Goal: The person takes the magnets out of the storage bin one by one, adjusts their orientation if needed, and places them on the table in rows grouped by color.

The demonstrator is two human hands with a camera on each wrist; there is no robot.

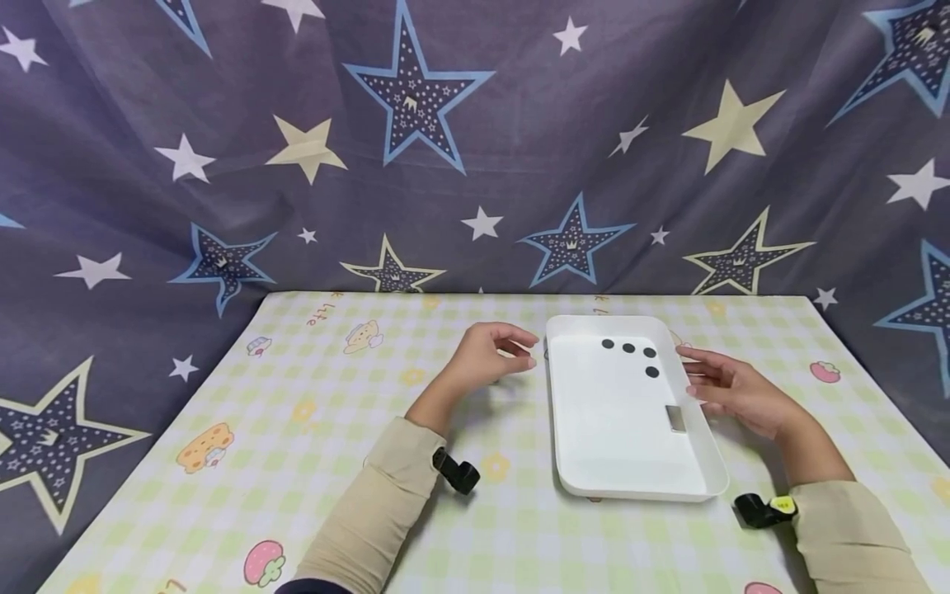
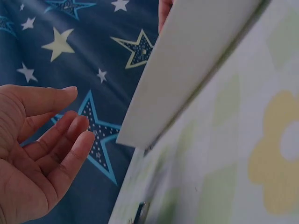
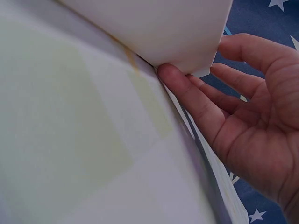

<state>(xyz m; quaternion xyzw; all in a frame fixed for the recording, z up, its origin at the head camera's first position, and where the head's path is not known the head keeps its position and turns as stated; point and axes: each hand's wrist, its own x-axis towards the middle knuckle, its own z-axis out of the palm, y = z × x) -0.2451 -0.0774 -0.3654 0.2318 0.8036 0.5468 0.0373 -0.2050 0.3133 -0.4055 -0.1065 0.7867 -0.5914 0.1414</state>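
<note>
A white rectangular tray [image 1: 623, 445] lies on the table, longer from front to back than across. Several small black discs [image 1: 628, 348] sit near its far right corner, and a small silvery rectangular piece [image 1: 674, 418] is by its right wall. My left hand [image 1: 491, 355] hovers just left of the tray, fingers loosely bent, holding nothing. Opposite it, my right hand [image 1: 738, 392] touches the outside of the right wall with its fingertips. In the right wrist view its thumb [image 3: 187, 91] lies along the wall's lower edge.
A green-and-white checked cloth [image 1: 334, 462] with printed food pictures covers the table. Behind hangs a dark curtain [image 1: 505, 148] with stars. A small dark item [image 2: 140, 212] shows on the cloth below my left hand. Each wrist wears a black camera [image 1: 456, 472].
</note>
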